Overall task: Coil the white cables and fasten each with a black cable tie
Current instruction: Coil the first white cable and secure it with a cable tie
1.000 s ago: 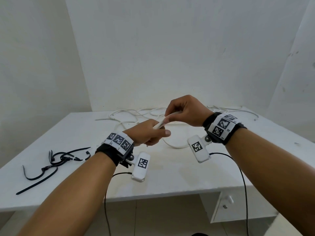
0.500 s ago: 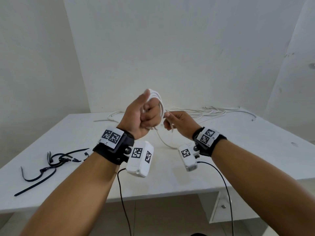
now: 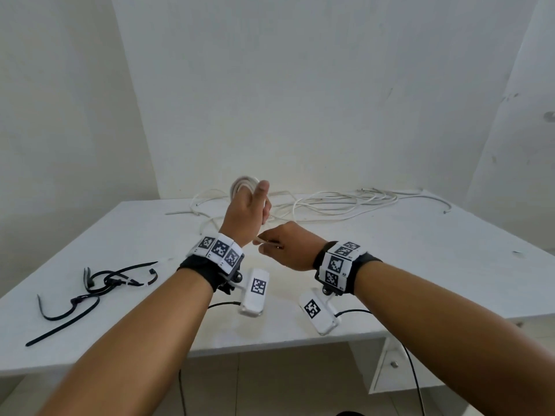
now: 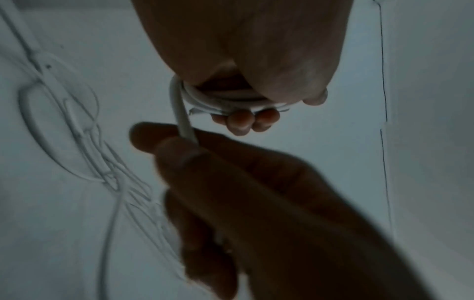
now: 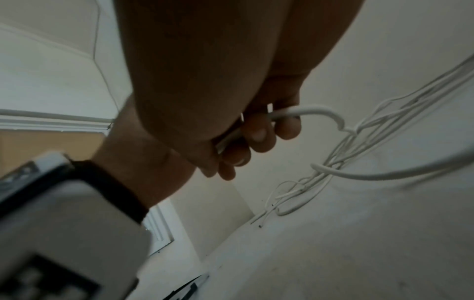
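Note:
My left hand (image 3: 250, 196) is raised over the table's far middle, its back toward me. A small coil of white cable (image 3: 244, 182) is wound round its curled fingers (image 4: 241, 121); the turns (image 4: 225, 100) show in the left wrist view. Just below and nearer, my right hand (image 3: 265, 246) pinches the same cable's running strand (image 4: 185, 127) between thumb and fingers (image 5: 259, 140). The rest of the white cables (image 3: 333, 202) lie in loose tangled loops along the table's back edge. Several black cable ties (image 3: 105, 280) lie in a heap on the left of the table.
The white table (image 3: 420, 265) stands in a corner between white walls. A drawer unit (image 3: 393, 364) sits under its right front. Thin black leads (image 3: 411, 364) hang from the wrist cameras below the table's front edge.
My left hand has turned so that its back faces me and moved farther away. My right hand has dropped lower and nearer, still pinching the strand.

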The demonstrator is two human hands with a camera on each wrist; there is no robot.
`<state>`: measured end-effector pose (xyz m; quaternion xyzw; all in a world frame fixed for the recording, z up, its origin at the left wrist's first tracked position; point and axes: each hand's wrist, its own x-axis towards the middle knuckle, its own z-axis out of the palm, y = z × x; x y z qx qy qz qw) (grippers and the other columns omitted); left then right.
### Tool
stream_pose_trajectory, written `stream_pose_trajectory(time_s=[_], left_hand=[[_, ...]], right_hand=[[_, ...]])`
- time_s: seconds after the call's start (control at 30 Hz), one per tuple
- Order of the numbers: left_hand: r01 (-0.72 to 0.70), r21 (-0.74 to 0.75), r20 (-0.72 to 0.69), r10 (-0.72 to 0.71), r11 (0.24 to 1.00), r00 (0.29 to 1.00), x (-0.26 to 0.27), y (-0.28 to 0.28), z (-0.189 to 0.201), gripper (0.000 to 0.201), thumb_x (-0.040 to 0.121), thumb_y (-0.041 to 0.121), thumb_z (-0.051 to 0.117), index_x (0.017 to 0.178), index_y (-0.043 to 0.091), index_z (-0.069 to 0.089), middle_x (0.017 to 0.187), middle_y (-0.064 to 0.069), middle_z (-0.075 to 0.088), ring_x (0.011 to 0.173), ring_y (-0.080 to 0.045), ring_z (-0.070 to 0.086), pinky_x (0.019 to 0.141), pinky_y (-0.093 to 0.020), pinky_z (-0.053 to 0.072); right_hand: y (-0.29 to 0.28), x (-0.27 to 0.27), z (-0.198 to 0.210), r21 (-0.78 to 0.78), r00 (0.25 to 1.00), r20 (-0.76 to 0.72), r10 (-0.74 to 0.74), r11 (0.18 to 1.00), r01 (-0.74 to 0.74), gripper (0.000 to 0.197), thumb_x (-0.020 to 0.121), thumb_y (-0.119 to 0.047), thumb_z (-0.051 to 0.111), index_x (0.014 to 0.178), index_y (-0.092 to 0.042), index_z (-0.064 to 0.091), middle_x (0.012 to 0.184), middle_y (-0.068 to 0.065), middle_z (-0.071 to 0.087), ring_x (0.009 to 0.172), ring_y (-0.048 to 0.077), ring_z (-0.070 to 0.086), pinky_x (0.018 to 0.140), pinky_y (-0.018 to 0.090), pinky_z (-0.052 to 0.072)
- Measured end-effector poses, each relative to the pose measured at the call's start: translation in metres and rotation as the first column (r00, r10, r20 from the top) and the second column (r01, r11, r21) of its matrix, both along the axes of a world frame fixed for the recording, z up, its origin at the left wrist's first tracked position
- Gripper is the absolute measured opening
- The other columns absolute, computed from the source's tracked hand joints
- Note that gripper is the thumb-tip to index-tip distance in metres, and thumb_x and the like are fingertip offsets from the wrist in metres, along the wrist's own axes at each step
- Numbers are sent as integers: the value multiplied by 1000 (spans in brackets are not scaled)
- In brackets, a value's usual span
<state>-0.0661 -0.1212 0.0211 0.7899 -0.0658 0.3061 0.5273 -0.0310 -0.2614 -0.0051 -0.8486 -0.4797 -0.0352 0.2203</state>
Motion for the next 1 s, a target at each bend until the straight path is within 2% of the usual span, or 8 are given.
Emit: stream_pose_trajectory(time_s=[0.1, 0.23, 0.37, 0.53, 0.6, 0.73, 0.87, 1.0], left_hand=[[-91, 205, -47, 103, 975, 994, 5, 8, -14, 61, 97, 58, 39, 62, 7, 43, 55, -10, 43, 48, -19, 41, 52, -36, 41], [-91, 348, -146, 149, 933, 978, 8, 13, -20, 51, 99, 49, 45, 63, 15, 35, 58, -4, 36, 53, -18, 35, 57, -36, 36], [-47, 478, -296, 211, 877, 932, 7, 19, -17, 49, 100, 49, 42, 66, 15, 37, 59, -2, 40, 51, -16, 36, 54, -31, 34], [277, 276, -594, -63, 920, 802, -1, 26, -11, 58, 98, 61, 23, 70, 15, 43, 54, -2, 46, 40, -17, 36, 47, -26, 32], [334, 211, -638, -129, 919, 759, -4, 24, -13, 62, 86, 72, 29, 67, 15, 41, 52, -3, 41, 41, -18, 31, 45, -25, 28], [436, 46, -596, -325, 899, 734, -8, 27, -17, 49, 74, 57, 63, 72, 15, 37, 54, -3, 28, 44, -15, 23, 42, -22, 21], [489, -264, -471, -553, 831, 687, -12, 29, -17, 40, 87, 33, 58, 72, 20, 23, 54, 1, 18, 41, -10, 14, 40, -20, 14], [546, -458, -350, -706, 702, 615, -18, 31, -17, 44, 86, 29, 59, 60, 18, 26, 42, 5, 22, 34, -7, 16, 40, -23, 7]], right_hand=[[0, -5, 5, -54, 998, 64, -21, 998, 25, 24, 95, -26, 53, 104, -15, 72, 89, 5, 74, 81, 21, 65, 77, 38, 55], [-3, -11, 16, -95, 992, 123, -36, 994, 48, 20, 93, -25, 53, 85, -13, 68, 73, -1, 68, 72, 19, 62, 66, 37, 52], [-11, -14, 32, -41, 982, 177, -60, 997, 68, 11, 93, -29, 59, 94, -23, 68, 64, -18, 50, 71, 10, 50, 64, 30, 46], [-23, 6, 41, 76, 998, 63, -32, 997, 27, 10, 87, -31, 72, 84, -22, 70, 65, -15, 57, 61, 2, 53, 62, 18, 40], [-27, 11, 45, 140, 1000, -8, -27, 990, 28, 15, 83, -33, 78, 81, -21, 69, 61, -14, 56, 55, 2, 50, 56, 13, 38], [-34, 22, 49, 257, 993, -117, -5, 966, 36, 16, 82, -32, 79, 76, -22, 69, 62, -6, 60, 55, 7, 45, 55, 19, 38], [-42, 35, 46, 347, 992, -126, -20, 936, 63, 16, 87, -33, 74, 82, -18, 74, 65, 10, 61, 57, 13, 43, 56, 24, 36], [-49, 44, 42, 382, 989, -140, -47, 919, 98, 25, 89, -39, 70, 87, -16, 77, 60, 1, 48, 56, 14, 37, 54, 25, 31]])
